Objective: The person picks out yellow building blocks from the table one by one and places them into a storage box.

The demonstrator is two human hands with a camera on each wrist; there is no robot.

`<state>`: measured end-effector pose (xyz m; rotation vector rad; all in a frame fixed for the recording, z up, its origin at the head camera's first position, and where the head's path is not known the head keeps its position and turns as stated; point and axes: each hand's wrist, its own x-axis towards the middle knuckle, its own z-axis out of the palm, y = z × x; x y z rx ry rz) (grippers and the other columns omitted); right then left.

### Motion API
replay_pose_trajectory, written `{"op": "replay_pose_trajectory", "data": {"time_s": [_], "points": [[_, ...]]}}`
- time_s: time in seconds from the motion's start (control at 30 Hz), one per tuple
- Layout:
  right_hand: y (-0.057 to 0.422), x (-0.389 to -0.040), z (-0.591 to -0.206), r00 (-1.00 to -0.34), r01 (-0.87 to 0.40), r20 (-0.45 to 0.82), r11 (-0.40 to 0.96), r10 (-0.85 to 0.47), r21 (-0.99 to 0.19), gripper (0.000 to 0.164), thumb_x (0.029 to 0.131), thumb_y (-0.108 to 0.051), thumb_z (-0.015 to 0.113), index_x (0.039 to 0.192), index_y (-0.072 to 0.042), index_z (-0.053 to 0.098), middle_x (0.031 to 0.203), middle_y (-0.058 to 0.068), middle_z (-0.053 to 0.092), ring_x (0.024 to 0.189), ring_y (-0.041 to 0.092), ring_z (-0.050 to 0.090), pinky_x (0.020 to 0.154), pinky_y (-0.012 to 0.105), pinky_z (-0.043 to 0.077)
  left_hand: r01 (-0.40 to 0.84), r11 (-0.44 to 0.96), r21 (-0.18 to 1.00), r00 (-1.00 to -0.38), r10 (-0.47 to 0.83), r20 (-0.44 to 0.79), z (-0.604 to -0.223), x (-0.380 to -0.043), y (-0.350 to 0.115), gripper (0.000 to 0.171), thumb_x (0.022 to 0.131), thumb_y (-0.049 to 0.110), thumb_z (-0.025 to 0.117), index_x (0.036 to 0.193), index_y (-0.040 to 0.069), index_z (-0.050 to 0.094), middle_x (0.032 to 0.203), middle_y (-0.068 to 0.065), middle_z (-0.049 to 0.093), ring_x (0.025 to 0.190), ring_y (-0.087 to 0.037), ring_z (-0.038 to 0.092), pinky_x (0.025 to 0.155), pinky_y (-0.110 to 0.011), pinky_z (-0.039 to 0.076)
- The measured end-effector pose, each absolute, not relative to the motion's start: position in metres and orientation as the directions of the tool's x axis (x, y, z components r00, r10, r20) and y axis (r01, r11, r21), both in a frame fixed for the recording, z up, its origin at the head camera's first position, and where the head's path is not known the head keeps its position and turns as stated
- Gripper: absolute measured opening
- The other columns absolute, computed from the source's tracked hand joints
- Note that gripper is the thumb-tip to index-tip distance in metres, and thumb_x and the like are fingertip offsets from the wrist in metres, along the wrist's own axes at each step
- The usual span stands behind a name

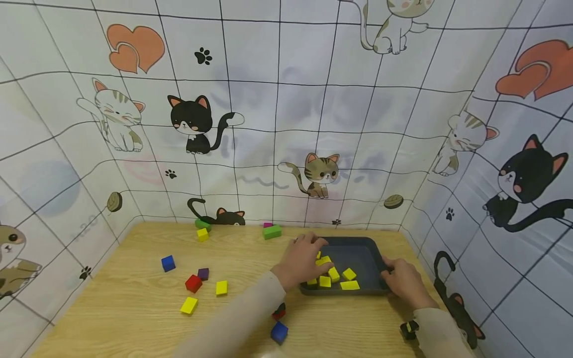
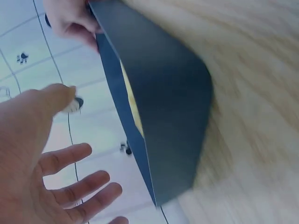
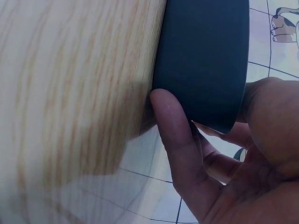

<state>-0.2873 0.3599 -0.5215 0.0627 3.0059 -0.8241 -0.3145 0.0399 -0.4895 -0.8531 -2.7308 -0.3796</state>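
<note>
A dark grey tray [image 1: 360,253] stands at the right of the wooden table with several yellow blocks [image 1: 333,274] in its left and front part. Over the tray's left side hovers my left hand [image 1: 305,258], its fingers spread and slightly bent. In the left wrist view that hand [image 2: 42,158] holds nothing, and the tray's outer wall [image 2: 163,93] faces it. My right hand [image 1: 405,282] grips the tray's right edge. The right wrist view has the right hand's thumb and fingers [image 3: 175,135] on either side of the tray wall [image 3: 201,56].
Left of the tray lie a yellow block [image 1: 221,288], a red block [image 1: 194,283], a purple block [image 1: 203,274] and a blue block [image 1: 168,263]. Green blocks [image 1: 271,232] sit near the back wall. A blue block [image 1: 279,332] lies in front, beside my left sleeve [image 1: 241,318].
</note>
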Motion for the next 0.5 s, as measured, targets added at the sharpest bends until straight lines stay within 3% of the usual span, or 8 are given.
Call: {"op": "replay_pose_trajectory", "data": {"time_s": [0.23,0.5], "points": [[0.359,-0.286,-0.52,-0.999,0.043,-0.03,0.855,0.032,-0.518,0.057,0.095,-0.01,0.061,0.148,0.001,0.043,0.134,0.04,0.046,0.046,0.016,0.062,0.053,0.035,0.048,0.473,0.863,0.175,-0.862,0.412,0.296,-0.488,-0.323,-0.006,0.086,0.085,0.084,0.047,0.15,0.03,0.044,0.149,-0.011,0.043,0.131,-0.035,0.045,0.104,-0.062,0.037],[0.359,-0.287,-0.521,-0.998,0.059,-0.041,0.864,0.045,-0.499,0.057,0.095,-0.011,0.062,0.148,0.0,0.044,0.135,0.039,0.047,0.047,0.015,0.063,0.065,0.041,0.053,0.342,0.919,0.194,-0.916,0.279,0.289,-0.488,-0.329,-0.073,0.092,0.081,0.088,0.047,0.154,0.032,0.04,0.158,-0.015,0.032,0.137,-0.043,0.036,0.107,-0.074,0.019]]}}
